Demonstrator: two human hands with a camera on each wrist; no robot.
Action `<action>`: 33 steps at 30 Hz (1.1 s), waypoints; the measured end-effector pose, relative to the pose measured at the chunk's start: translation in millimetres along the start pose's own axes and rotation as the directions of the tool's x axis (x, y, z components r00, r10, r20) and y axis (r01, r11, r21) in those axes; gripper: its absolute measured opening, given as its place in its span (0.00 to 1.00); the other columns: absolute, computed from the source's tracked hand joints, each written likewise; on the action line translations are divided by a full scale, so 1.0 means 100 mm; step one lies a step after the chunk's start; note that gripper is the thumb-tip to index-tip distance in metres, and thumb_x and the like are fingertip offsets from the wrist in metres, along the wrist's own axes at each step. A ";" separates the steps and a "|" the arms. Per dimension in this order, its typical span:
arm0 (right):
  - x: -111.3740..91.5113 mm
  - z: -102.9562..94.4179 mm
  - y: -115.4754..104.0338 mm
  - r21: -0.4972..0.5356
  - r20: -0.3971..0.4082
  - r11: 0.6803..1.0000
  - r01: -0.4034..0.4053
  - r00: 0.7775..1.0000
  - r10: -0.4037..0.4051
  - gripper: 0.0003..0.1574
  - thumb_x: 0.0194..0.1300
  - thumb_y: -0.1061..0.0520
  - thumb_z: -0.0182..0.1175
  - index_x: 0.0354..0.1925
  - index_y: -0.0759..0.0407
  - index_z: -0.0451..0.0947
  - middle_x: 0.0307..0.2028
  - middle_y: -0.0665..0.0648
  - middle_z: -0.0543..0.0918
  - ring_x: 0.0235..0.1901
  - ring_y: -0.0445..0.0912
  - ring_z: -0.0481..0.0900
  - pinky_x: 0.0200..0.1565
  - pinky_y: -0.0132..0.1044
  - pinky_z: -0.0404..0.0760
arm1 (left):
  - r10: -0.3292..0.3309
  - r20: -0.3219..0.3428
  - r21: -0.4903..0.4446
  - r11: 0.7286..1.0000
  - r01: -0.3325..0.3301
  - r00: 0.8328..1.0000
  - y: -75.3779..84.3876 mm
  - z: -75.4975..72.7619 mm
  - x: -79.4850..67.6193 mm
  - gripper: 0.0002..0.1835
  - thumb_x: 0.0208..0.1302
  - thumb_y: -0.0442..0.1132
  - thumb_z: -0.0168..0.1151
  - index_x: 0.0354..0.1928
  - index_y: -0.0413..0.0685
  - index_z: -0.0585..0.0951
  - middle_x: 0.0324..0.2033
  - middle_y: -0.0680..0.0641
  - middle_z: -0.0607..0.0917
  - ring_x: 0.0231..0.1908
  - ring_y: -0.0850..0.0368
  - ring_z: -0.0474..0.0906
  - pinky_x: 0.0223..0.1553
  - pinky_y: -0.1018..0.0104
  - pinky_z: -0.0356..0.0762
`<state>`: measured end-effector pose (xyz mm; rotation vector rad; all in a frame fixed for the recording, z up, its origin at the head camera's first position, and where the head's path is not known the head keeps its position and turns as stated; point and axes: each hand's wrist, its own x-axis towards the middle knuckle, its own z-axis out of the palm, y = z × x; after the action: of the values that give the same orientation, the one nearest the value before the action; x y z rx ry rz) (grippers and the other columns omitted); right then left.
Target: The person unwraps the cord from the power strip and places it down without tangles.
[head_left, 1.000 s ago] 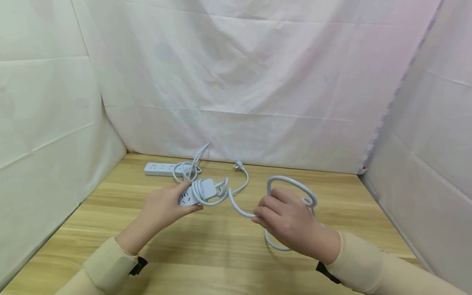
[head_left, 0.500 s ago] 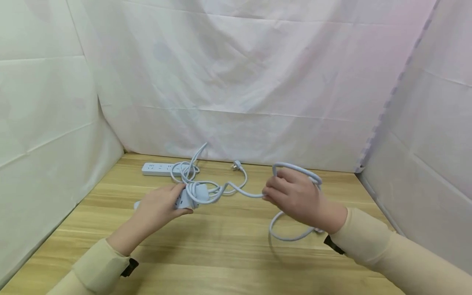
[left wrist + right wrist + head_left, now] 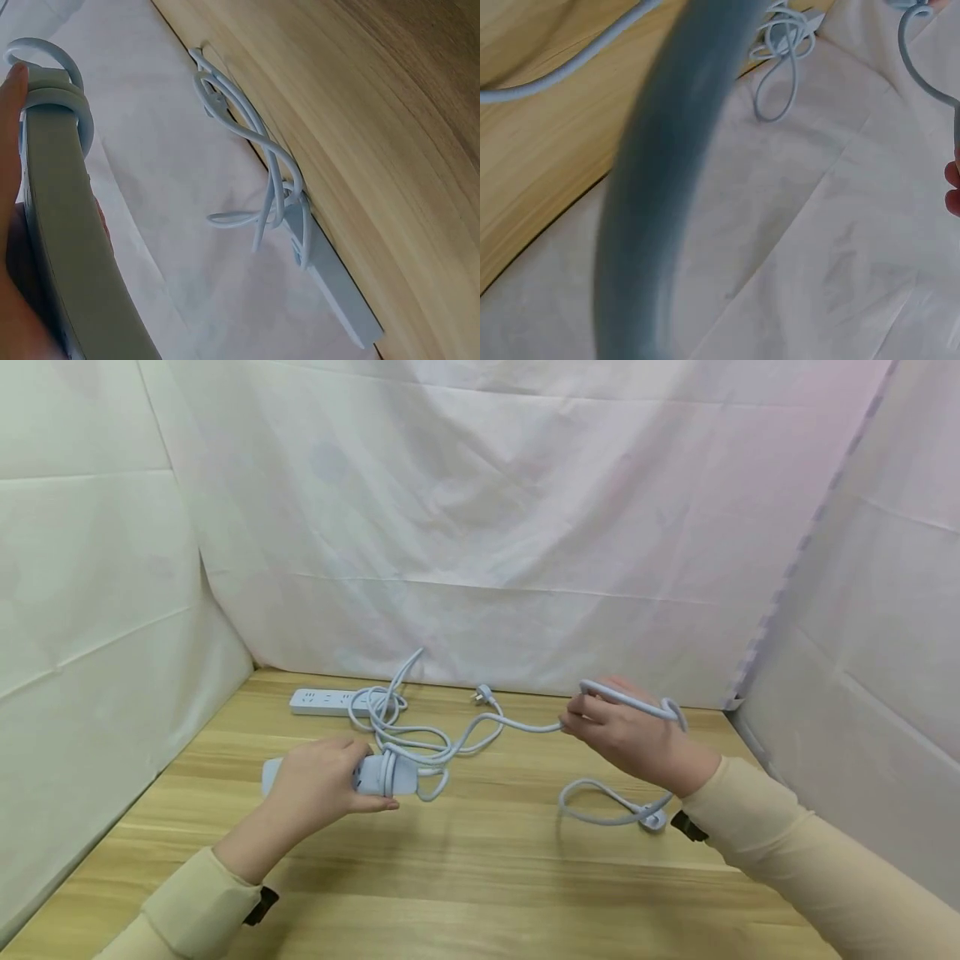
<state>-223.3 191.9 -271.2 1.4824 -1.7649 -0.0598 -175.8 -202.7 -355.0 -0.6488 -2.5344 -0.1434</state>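
Note:
My left hand [image 3: 318, 777] grips a pale blue power strip [image 3: 405, 775], part of which the hand covers. Cord is wound round the strip's right end; the left wrist view shows the strip's long side [image 3: 82, 247] up close. Off to the right, my right hand [image 3: 630, 731] holds the strip's cord [image 3: 525, 727], which stretches up from the strip to the fingers. Beyond the fingers, the cord bends over the back of the hand and hangs down to a plug [image 3: 652, 818] by the right wrist. In the right wrist view a blurred length of cord [image 3: 660, 172] crosses close to the camera.
A second power strip [image 3: 322, 700] lies at the back left of the wooden table [image 3: 465, 893], its cord [image 3: 390, 720] tangled over its right end. That strip's plug [image 3: 483, 694] lies near the back edge. White cloth [image 3: 487, 527] hangs behind and on both sides.
My right hand has moved right and up, drawing the cord between the hands out longer. My left hand has shifted slightly left and turned the strip flatter. The hanging plug has come into view.

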 end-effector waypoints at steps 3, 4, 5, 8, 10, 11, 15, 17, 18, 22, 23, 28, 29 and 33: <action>-0.10 0.03 0.07 -0.019 0.019 0.999 -0.035 0.999 0.035 0.23 0.79 0.56 0.41 0.35 0.62 0.81 0.33 0.55 0.75 0.27 0.50 0.68 0.27 0.41 0.69 | 0.008 -0.018 -0.011 1.000 -0.008 1.000 0.00 0.00 0.00 0.34 0.31 0.73 0.73 0.25 0.53 0.74 0.19 0.59 0.71 0.18 0.64 0.63 0.17 0.67 0.61; -0.14 0.05 0.09 -0.027 0.029 0.999 -0.045 0.999 0.046 0.25 0.79 0.56 0.40 0.35 0.62 0.81 0.33 0.55 0.75 0.27 0.50 0.68 0.27 0.41 0.69 | 0.007 -0.025 -0.015 1.000 -0.008 1.000 -0.01 0.00 0.00 0.34 0.31 0.73 0.73 0.26 0.53 0.74 0.19 0.59 0.72 0.19 0.64 0.64 0.17 0.67 0.61; -0.18 0.07 0.11 -0.027 0.037 0.998 -0.055 0.998 0.056 0.26 0.79 0.55 0.40 0.34 0.62 0.82 0.33 0.55 0.76 0.27 0.51 0.68 0.27 0.42 0.69 | 0.005 -0.033 -0.022 1.000 -0.005 0.999 -0.01 0.00 0.00 0.34 0.31 0.72 0.73 0.26 0.53 0.75 0.19 0.59 0.73 0.19 0.64 0.64 0.17 0.67 0.62; -0.31 0.13 0.17 -0.037 0.072 0.996 -0.079 0.994 0.081 0.28 0.79 0.53 0.38 0.34 0.61 0.82 0.33 0.55 0.77 0.28 0.51 0.71 0.29 0.43 0.70 | -0.013 -0.053 -0.043 0.999 0.011 0.999 -0.02 -0.01 -0.01 0.33 0.32 0.71 0.74 0.29 0.52 0.78 0.19 0.60 0.74 0.18 0.65 0.65 0.17 0.68 0.63; -0.40 0.17 0.22 -0.047 0.106 0.995 -0.088 0.990 0.092 0.21 0.77 0.55 0.47 0.34 0.61 0.82 0.34 0.55 0.77 0.29 0.51 0.72 0.30 0.44 0.71 | -0.031 -0.057 -0.060 0.998 0.028 0.998 -0.03 -0.02 -0.02 0.33 0.33 0.71 0.74 0.31 0.53 0.79 0.19 0.60 0.74 0.18 0.66 0.65 0.17 0.68 0.63; -0.44 0.19 0.24 -0.048 0.123 0.995 -0.092 0.988 0.098 0.15 0.74 0.56 0.53 0.34 0.61 0.82 0.34 0.55 0.78 0.30 0.51 0.73 0.31 0.44 0.72 | -0.040 -0.058 -0.069 0.997 0.036 0.998 -0.03 -0.03 -0.02 0.32 0.33 0.70 0.74 0.31 0.52 0.80 0.19 0.60 0.75 0.18 0.66 0.65 0.17 0.68 0.63; -0.64 0.26 0.32 -0.070 0.197 0.992 -0.102 0.974 0.114 0.11 0.51 0.60 0.72 0.35 0.59 0.82 0.35 0.55 0.78 0.34 0.51 0.75 0.35 0.45 0.75 | -0.089 -0.047 -0.101 0.991 0.084 0.995 -0.05 -0.06 -0.04 0.32 0.35 0.68 0.76 0.34 0.52 0.81 0.20 0.60 0.75 0.18 0.66 0.65 0.17 0.68 0.62; -0.74 0.29 0.36 -0.084 0.226 0.992 -0.093 0.968 0.110 0.09 0.56 0.58 0.70 0.35 0.59 0.82 0.34 0.55 0.77 0.33 0.50 0.73 0.35 0.43 0.75 | -0.116 -0.035 -0.112 0.987 0.112 0.993 -0.05 -0.08 -0.04 0.31 0.36 0.67 0.76 0.35 0.51 0.82 0.19 0.60 0.75 0.17 0.66 0.64 0.16 0.67 0.61; -0.79 0.31 0.37 -0.080 0.235 0.992 -0.097 0.965 0.113 0.07 0.59 0.57 0.67 0.35 0.59 0.82 0.34 0.55 0.77 0.32 0.50 0.72 0.35 0.42 0.74 | -0.130 -0.027 -0.117 0.985 0.126 0.991 -0.06 -0.09 -0.05 0.31 0.37 0.66 0.75 0.35 0.51 0.82 0.19 0.60 0.74 0.17 0.66 0.64 0.16 0.67 0.61; -0.96 0.36 0.40 0.054 0.261 0.978 -0.201 0.948 0.180 0.10 0.66 0.54 0.62 0.33 0.59 0.85 0.31 0.52 0.77 0.29 0.46 0.70 0.32 0.38 0.73 | -0.179 0.018 -0.127 0.976 0.180 0.984 -0.06 -0.12 -0.05 0.29 0.42 0.66 0.73 0.35 0.51 0.82 0.18 0.60 0.73 0.17 0.64 0.63 0.16 0.66 0.60; -0.99 0.37 0.40 0.097 0.285 0.963 -0.253 0.934 0.216 0.08 0.66 0.55 0.63 0.33 0.58 0.86 0.31 0.51 0.78 0.29 0.45 0.71 0.32 0.38 0.74 | -0.195 0.034 -0.129 0.972 0.197 0.980 -0.06 -0.12 -0.05 0.29 0.42 0.66 0.73 0.35 0.51 0.81 0.18 0.60 0.72 0.17 0.64 0.63 0.16 0.66 0.60; -1.04 0.39 0.36 0.234 0.581 0.743 -0.627 0.703 0.411 0.05 0.65 0.57 0.64 0.39 0.53 0.85 0.35 0.46 0.79 0.34 0.41 0.77 0.36 0.39 0.78 | -0.273 0.142 -0.146 0.945 0.293 0.951 -0.04 -0.11 -0.03 0.31 0.48 0.70 0.67 0.37 0.50 0.81 0.18 0.58 0.72 0.17 0.61 0.64 0.17 0.64 0.59; -1.04 0.39 0.36 0.232 0.639 0.688 -0.687 0.641 0.425 0.06 0.68 0.56 0.61 0.40 0.52 0.85 0.35 0.45 0.79 0.35 0.41 0.78 0.37 0.40 0.78 | -0.286 0.167 -0.146 0.939 0.310 0.944 -0.04 -0.11 -0.02 0.32 0.48 0.72 0.65 0.37 0.50 0.81 0.18 0.58 0.72 0.18 0.60 0.65 0.17 0.63 0.59; -1.04 0.41 0.37 0.210 0.784 0.493 -0.844 0.446 0.431 0.11 0.74 0.51 0.53 0.41 0.50 0.82 0.36 0.47 0.80 0.35 0.44 0.77 0.38 0.43 0.76 | -0.321 0.246 -0.143 0.922 0.361 0.915 0.00 -0.04 0.03 0.35 0.49 0.76 0.60 0.35 0.50 0.78 0.18 0.56 0.72 0.18 0.58 0.66 0.17 0.63 0.60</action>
<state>-279.1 272.9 -335.9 1.0011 -3.1130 0.5220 -176.2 -201.9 -349.7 -0.2905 -2.8551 -0.4600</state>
